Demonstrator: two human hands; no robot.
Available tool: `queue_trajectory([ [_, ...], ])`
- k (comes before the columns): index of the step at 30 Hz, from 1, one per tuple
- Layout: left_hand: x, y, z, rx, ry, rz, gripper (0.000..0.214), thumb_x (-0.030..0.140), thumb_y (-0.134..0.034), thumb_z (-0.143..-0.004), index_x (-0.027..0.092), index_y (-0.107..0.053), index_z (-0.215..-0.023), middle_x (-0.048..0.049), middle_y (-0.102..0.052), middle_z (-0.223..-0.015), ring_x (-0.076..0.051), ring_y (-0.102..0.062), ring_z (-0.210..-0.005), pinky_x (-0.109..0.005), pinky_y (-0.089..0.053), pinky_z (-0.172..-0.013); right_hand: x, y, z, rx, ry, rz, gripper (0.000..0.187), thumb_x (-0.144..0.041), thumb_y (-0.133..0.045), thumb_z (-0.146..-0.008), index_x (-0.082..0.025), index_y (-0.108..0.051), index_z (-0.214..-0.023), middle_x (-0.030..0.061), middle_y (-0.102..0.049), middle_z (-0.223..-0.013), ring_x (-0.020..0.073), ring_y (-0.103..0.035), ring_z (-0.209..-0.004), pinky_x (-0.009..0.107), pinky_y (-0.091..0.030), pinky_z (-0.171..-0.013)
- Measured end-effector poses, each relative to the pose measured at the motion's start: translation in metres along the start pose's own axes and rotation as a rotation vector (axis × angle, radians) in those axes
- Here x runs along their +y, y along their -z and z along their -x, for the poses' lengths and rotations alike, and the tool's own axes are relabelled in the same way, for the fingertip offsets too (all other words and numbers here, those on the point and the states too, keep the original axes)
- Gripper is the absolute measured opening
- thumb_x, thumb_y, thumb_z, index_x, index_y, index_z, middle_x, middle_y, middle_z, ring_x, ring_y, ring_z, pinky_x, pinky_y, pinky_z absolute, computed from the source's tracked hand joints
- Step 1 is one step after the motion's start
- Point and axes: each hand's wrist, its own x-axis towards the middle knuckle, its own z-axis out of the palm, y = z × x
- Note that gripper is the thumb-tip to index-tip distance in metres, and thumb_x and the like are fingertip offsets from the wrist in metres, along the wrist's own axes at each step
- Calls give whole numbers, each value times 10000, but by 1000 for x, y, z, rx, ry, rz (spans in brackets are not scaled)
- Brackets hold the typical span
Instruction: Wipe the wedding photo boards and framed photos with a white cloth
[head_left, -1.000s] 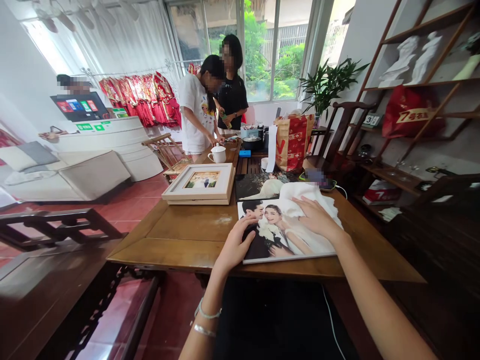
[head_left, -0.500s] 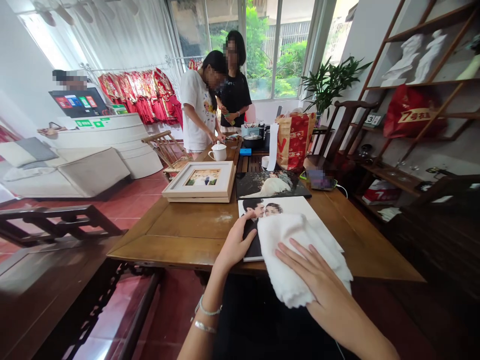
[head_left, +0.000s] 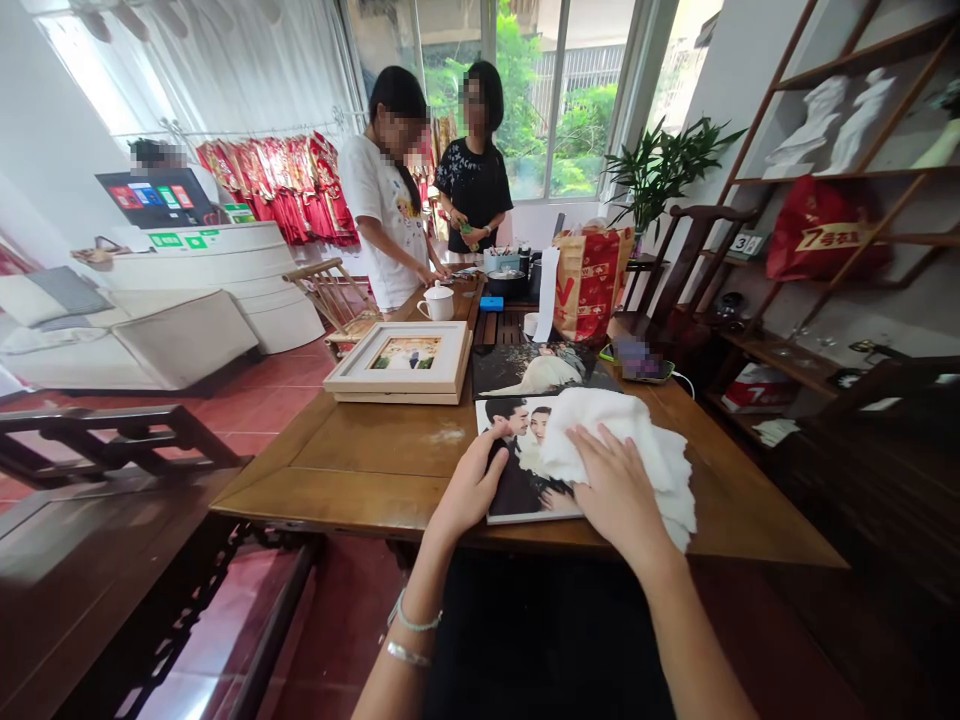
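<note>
A photo panel with a portrait of a couple lies flat at the table's near edge. My left hand holds its left edge, thumb over the top surface. In my right hand is a folded white towel, pressed down on the panel's right half; the fingers bear down into its folds. The towel hides that half and hangs past the panel's right side. Just beyond lies a second, dark photo panel showing a white gown. To the left of it, a pale wooden picture frame rests on another frame.
On the wooden table stand a lidded white cup, a red paper bag and a phone with a cable. Two people stand at its far end; a third sits behind a monitor. Dark wooden chairs flank the table.
My right hand has pushed the towel forward and up over the panel, uncovering more of the portrait's lower part. My left hand stays put. The person in white has straightened up.
</note>
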Motion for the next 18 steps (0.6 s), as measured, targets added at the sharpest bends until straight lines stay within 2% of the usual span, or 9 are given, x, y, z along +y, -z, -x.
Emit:
queue_trajectory([
  [5,4,1,0,15,72,85,495,389,-317,-985,136,-443,-1391,-111,-417,-1503,-201,-367,-1407,-379,-229,-1193,-43,2,14,-52,179,-97,723,-31,-435,-669,-92,-483,-1388,83,-473,-1461,304,-293,-1405,531,-177,-1171],
  [8,5,2,1,30,102,114,507,440,-312,-986,176,-449,-1397,-82,-408,-1512,-209,-354,-1415,-400,-209,-1200,-47,8,37,-90,265,-183,813,-8,-413,-617,-125,-445,-1421,51,-429,-1494,255,-218,-1440,516,-144,-1186],
  [12,5,1,1,42,68,123,481,428,-293,-995,180,-503,-1350,-90,-489,-1454,-220,-425,-1370,-414,-261,-1177,-21,21,67,-238,387,-305,916,5,-374,-573,-262,-400,-1449,-56,-364,-1525,171,-182,-1450,487,-134,-1198],
  [15,2,1,1,28,-4,54,401,348,-395,-968,181,-531,-1307,-105,-543,-1396,-228,-460,-1336,-423,-299,-1154,10,27,78,-291,364,-326,963,3,-359,-556,-329,-363,-1460,-97,-338,-1531,154,-180,-1449,491,-122,-1199],
  [18,-1,1,1,-3,-67,-15,427,242,-533,-889,196,-513,-1313,-111,-534,-1398,-240,-447,-1343,-438,-291,-1155,34,28,72,-273,306,-317,912,-7,-370,-598,-333,-385,-1449,-85,-354,-1525,172,-201,-1444,493,-141,-1195],
])
